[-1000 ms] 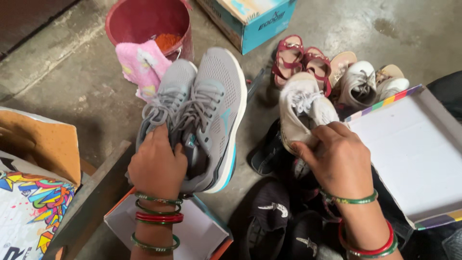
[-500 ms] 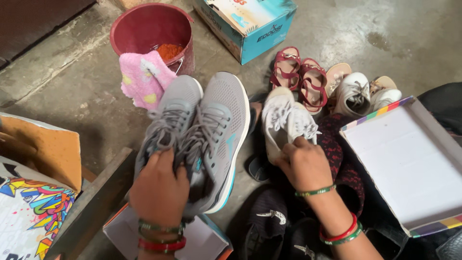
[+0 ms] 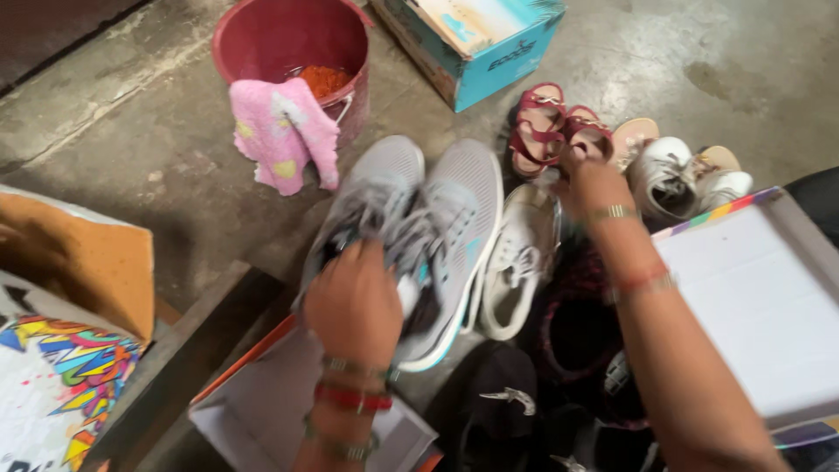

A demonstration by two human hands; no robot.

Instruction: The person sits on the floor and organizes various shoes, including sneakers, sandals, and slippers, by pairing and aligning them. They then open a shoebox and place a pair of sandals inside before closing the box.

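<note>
left hand [image 3: 354, 301] grips grey sneakers [image 3: 419, 236] over stained concrete floor [image 3: 149, 166]; right hand's [image 3: 590, 179] grip unclear.

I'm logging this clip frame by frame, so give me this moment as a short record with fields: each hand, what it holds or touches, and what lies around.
left hand: grip closed on a pair of grey mesh lace-up sneakers, held together above an open white shoebox
right hand: reaching to the dark red strappy sandals; contact unclear
beside sneakers: white lace-up shoe lying on the floor
behind: red plastic bucket with a pink cloth over its rim
floor: grey concrete
</note>
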